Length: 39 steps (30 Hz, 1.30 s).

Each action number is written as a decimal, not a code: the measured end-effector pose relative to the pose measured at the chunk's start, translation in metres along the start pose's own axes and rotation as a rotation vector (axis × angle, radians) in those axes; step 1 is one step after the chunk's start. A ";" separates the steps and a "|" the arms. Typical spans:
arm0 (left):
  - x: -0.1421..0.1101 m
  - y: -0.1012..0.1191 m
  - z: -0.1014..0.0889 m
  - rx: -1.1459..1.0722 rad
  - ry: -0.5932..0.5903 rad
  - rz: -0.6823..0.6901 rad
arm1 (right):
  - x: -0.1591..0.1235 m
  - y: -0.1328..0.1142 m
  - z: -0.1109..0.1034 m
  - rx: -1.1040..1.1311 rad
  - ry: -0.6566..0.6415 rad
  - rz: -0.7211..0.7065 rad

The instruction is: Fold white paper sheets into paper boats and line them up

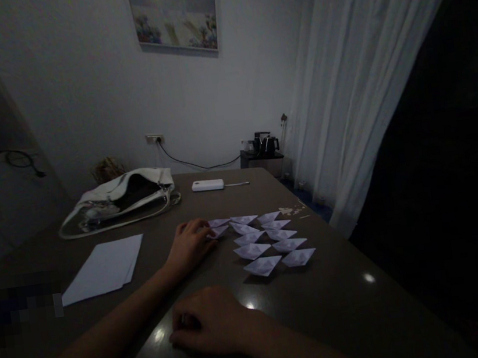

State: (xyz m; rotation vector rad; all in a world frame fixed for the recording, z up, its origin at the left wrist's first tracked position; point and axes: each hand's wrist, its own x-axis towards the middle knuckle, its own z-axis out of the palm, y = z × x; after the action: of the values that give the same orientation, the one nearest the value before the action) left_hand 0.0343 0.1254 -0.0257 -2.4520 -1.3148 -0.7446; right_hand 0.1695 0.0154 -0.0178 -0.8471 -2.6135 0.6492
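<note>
Folded white paper boats stand in rows on the dark table. My left hand (191, 245) reaches to the left end of the far rows, its fingers closed on the near end of a paper boat (218, 232). Another paper boat (219, 222) lies just behind that one, partly hidden by the fingers. To the right, two columns of several boats run toward me, the nearest pair being a left boat (263, 267) and a right boat (299, 258). My right hand (211, 322) rests on the table closer to me, fingers curled in, with nothing visible in it.
A stack of white paper sheets (105, 268) lies on the left of the table (327, 314). Farther back are a white bag (134, 184) and a white power bank (207, 185) with a short cable. Small pale scraps (291, 210) lie by the right edge, near the curtain (339, 72).
</note>
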 end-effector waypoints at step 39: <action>0.001 -0.010 0.012 -0.157 -0.078 -0.138 | 0.031 0.098 -0.130 -0.641 0.056 0.519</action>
State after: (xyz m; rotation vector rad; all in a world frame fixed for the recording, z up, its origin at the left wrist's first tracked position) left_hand 0.0301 0.1367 -0.0355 -2.5553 -1.5206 -0.8223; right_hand 0.2465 0.1467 0.0475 -1.7290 -2.5697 -0.1390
